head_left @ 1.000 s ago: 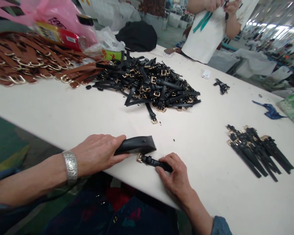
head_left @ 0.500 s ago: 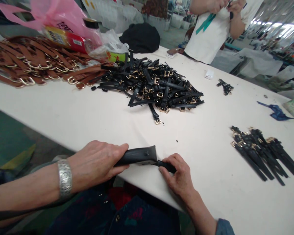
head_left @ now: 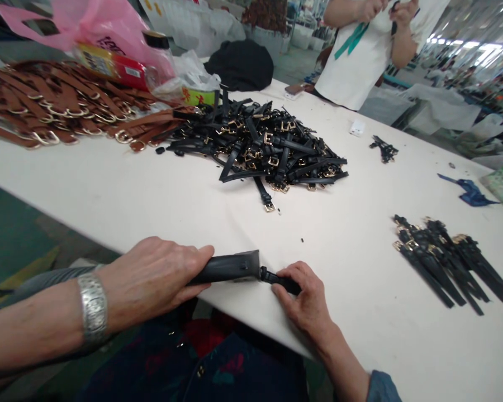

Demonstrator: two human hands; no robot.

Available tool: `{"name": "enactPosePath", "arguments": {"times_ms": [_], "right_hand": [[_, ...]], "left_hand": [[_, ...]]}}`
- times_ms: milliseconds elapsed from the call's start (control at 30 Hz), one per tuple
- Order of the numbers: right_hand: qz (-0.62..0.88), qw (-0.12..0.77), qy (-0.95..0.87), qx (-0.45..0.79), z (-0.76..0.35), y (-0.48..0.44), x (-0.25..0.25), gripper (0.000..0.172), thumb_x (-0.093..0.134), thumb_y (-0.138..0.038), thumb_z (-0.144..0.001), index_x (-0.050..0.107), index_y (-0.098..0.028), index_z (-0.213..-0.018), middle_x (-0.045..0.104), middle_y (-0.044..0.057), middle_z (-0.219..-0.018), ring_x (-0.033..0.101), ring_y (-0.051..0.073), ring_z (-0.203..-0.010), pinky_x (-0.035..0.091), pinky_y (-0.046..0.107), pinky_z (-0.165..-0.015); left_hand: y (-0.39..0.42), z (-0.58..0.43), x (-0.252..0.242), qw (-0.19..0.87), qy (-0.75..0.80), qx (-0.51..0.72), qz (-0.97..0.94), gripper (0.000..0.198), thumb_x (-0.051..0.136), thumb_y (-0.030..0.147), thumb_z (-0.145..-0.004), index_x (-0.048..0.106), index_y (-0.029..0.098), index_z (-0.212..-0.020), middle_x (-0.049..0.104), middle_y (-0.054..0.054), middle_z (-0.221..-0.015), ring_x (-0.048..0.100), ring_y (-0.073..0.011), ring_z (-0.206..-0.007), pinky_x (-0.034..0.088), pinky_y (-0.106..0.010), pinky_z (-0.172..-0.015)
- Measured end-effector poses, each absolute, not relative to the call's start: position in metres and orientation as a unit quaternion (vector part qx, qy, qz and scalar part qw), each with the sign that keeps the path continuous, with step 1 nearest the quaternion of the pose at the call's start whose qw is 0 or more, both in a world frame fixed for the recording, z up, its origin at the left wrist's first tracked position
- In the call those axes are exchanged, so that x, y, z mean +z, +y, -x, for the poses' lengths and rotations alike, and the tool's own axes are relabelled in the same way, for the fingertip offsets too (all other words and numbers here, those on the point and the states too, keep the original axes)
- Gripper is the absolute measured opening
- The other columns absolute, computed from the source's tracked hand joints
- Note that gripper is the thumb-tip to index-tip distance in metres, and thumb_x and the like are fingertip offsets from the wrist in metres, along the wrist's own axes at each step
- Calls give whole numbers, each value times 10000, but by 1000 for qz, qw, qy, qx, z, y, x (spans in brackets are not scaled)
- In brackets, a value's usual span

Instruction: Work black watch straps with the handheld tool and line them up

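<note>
Black strap [head_left: 281, 283] between both hands (right [head_left: 305, 301] pinching it).

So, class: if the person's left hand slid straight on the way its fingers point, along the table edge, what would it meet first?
The left hand points right, along the black tool it grips. Beyond the tool's tip lies the short black strap pinched by the right hand, so the strap comes first, then those fingers.

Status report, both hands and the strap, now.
Left hand grips black tool. Right hand pins black strap at table edge. Strap end under tool; nothing in the way.
</note>
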State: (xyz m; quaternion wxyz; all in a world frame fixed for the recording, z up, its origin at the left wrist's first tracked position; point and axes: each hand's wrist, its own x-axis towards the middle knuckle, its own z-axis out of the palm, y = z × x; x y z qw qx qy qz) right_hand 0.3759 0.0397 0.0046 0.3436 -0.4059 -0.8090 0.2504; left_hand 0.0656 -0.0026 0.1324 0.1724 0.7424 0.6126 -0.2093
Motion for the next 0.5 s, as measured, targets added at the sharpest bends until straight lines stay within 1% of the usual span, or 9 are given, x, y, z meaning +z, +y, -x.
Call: {"name": "enactPosePath", "arguments": {"times_ms": [100, 167, 300, 400, 500], "right_hand": [[417, 344, -796, 273, -377, 41, 5, 96, 777, -224, -896, 849, -235, -959, 796, 68, -903, 779, 243, -825, 622, 346, -744], [424, 351, -780, 299, -376, 41, 6, 103, 779, -250, -922, 877, -244, -954, 819, 74, -907, 798, 243, -830, 633, 344, -748], [448, 399, -715, 358, -371, 42, 7, 208, 718, -298, -972, 908, -254, -898, 850, 75, -869, 808, 234, -794, 641, 345, -744], [506, 434, -646, 373, -370, 45, 10, 188, 755, -343, -913, 901, -255, -833, 853, 58, -820, 788, 233, -740, 628, 350, -722], [563, 458, -586, 362, -376, 50, 17, 196, 796, -402, -857, 871, -243, -772, 830, 43, -759, 752, 233, -691, 603, 358, -693]], "left_hand": [[11, -86, 135, 171, 602, -208, -752, 235, 582, 430, -1069, 688, 257, -1187, 888, -101, -1052, 835, -347, -940, 484, -414, -727], [16, -93, 132, 174, 606, -194, -751, 250, 578, 444, -1078, 686, 248, -1188, 887, -106, -1046, 842, -353, -960, 502, -412, -742], [16, -92, 122, 181, 623, -174, -741, 313, 580, 486, -1076, 696, 226, -1204, 877, -124, -1010, 845, -379, -978, 534, -425, -771], [11, -86, 117, 187, 630, -155, -737, 345, 600, 507, -1057, 714, 219, -1209, 868, -127, -964, 843, -385, -951, 546, -430, -777], [6, -81, 113, 186, 641, -134, -733, 355, 618, 501, -1029, 734, 218, -1209, 856, -126, -921, 838, -383, -913, 550, -427, -768]]}}
